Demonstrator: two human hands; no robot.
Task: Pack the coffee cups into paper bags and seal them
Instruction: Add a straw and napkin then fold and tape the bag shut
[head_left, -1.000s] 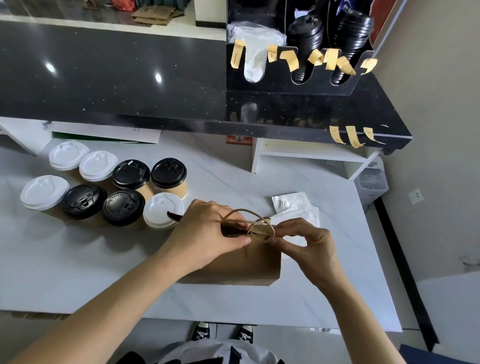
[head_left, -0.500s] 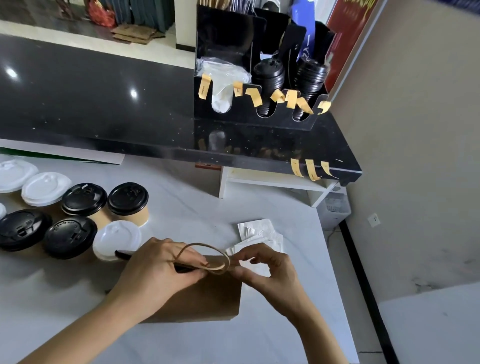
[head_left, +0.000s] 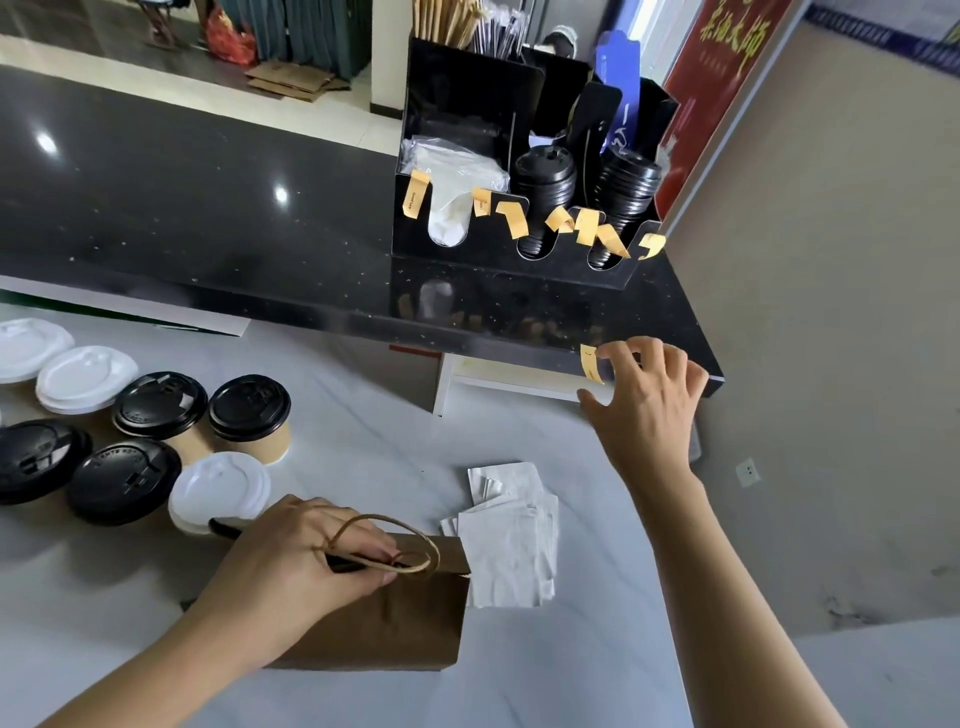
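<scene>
right hand (head_left: 647, 402) had left the paper bag (head_left: 395, 618) and reached up, fingers spread, touching a yellow sticker (head_left: 590, 364) on the black counter edge (head_left: 519, 343); left hand (head_left: 306, 566) kept pinching the bag's folded top on the white table (head_left: 363, 431), cups (head_left: 156, 441) just beside

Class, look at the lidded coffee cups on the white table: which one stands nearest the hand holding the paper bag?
The white-lidded cup right beside the left hand; the other white-lidded cups stand at the far left, and its closest neighbours have black lids.
</scene>
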